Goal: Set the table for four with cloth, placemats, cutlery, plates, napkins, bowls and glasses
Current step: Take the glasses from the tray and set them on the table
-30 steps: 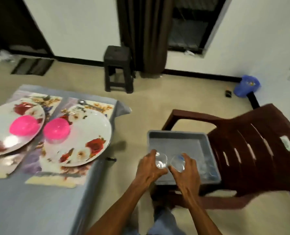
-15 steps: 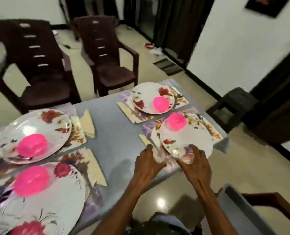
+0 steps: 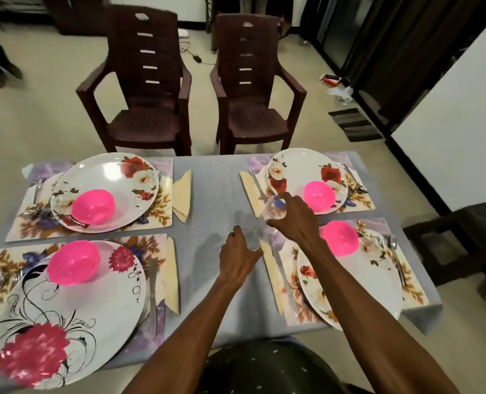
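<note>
With glasses the step in hand, the left hand [image 3: 237, 261] grips a glass [image 3: 251, 239] on the worktop's cloth [image 3: 213, 194] while the right hand [image 3: 294, 220] holds another glass [image 3: 274, 209] tilted beside the far-right placemat [image 3: 358, 204], next needing upright setting.

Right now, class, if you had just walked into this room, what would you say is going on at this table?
A person is setting a table for four and has reached the glasses. The left hand grips a clear glass low over the grey cloth, while the right hand holds a second glass, tilted, by the far right placemat. All four placemats already carry plates, each with a pink bowl, and cutlery and folded napkins lie beside them. No glass stands on its own yet.
</note>
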